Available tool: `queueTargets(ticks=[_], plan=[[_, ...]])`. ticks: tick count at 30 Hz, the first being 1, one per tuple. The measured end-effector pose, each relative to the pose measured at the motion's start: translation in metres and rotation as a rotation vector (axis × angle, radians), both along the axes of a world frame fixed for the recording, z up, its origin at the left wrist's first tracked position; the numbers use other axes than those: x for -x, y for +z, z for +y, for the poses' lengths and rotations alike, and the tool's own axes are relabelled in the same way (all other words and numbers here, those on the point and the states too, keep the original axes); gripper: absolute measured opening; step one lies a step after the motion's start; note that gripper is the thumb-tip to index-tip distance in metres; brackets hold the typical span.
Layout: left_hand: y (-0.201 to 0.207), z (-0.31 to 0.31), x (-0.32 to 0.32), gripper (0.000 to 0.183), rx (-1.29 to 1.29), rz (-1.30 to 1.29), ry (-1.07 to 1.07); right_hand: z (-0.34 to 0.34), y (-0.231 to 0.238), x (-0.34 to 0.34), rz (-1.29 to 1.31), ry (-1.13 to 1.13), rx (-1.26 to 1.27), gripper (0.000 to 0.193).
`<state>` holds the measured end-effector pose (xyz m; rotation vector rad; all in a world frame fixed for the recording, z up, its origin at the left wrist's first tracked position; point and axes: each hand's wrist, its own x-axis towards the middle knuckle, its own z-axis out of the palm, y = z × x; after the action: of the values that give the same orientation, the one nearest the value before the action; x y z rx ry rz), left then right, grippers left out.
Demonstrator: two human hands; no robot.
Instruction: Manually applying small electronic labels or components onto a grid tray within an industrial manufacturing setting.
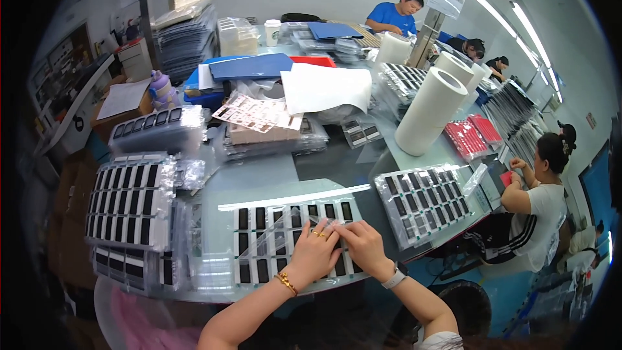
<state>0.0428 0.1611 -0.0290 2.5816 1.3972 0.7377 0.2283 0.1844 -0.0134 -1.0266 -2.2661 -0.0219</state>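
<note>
Fingers (353, 230) of two bare hands meet, bent, tip to tip; whether they grip the one thin, clear film (267, 241) that slopes up to them cannot be told. Farthest left of them, one stack of flat, film-wrapped trays (129, 202) shows three rows of dark rectangles on its top layer, the plastic crinkled and glossy. Behind that, far left of the fingers, stand one squat, lilac bottle (163, 93) and one brown cardboard box (121, 111).

Nearer, still to their left, the left hand (314, 256) wears one gold ring and one chunky gold bracelet (285, 283). Directly beneath the fingers, on the smooth, glassy worktop (253, 176), lies one flat tray (252, 220) in three rows; its far row shows seven dark, oblong pieces, while the hands hide part of the rest. Well beyond the fingers are one white paper cup (272, 32), tapered, and one limp white sheet (327, 87).

Just right, the right hand (366, 251) has one pale watch (394, 277) at its wrist. Farther right lies one wrapped tray (405, 230), also three-rowed. Beyond it, at least three smooth, white, cylindrical rolls (427, 116) stand beside two red packs (468, 137). Farthest right, one seated person (544, 204) in a white top works.
</note>
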Motion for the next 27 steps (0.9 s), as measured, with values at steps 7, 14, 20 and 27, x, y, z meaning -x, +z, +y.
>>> queueTargets(ticks=[7, 14, 20, 27], plan=[[0.052, -0.018, 0.044, 0.016, 0.091, -0.477, -0.016, -0.016, 0.015, 0.001, -0.042, -0.101, 0.102, 0.053], [-0.009, -0.002, 0.190, 0.032, 0.051, -0.386, 0.625, -0.051, 0.028, 0.122, -0.146, 0.277, 0.009, 0.069], [-0.018, -0.008, 0.176, 0.041, 0.079, -0.074, 0.578, -0.028, -0.007, 0.144, -0.189, 0.327, -0.008, 0.033], [-0.015, -0.012, 0.171, 0.043, 0.029, -0.019, 0.636, -0.045, -0.001, 0.119, -0.336, 0.379, -0.046, 0.043]])
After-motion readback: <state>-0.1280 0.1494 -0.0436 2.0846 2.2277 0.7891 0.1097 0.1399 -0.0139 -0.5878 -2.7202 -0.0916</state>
